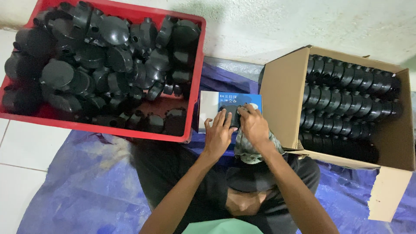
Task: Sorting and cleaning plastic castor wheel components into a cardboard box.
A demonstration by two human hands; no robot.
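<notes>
left hand (218, 134) spread, right hand (254, 125) curled, both hiding a black part (232, 113) on a small box (212, 105).

Red crate (194, 78) and cardboard box (284, 93) flank hands.

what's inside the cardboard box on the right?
The cardboard box holds neat rows of round black plastic fittings on edge. Whether more layers lie under these rows is hidden.

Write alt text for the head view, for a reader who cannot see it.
Both hands, left and right, press a black part on a small blue-and-white box, a cloth under the right. A red crate of loose black parts sits left; a cardboard box with neat rows sits right.
</notes>
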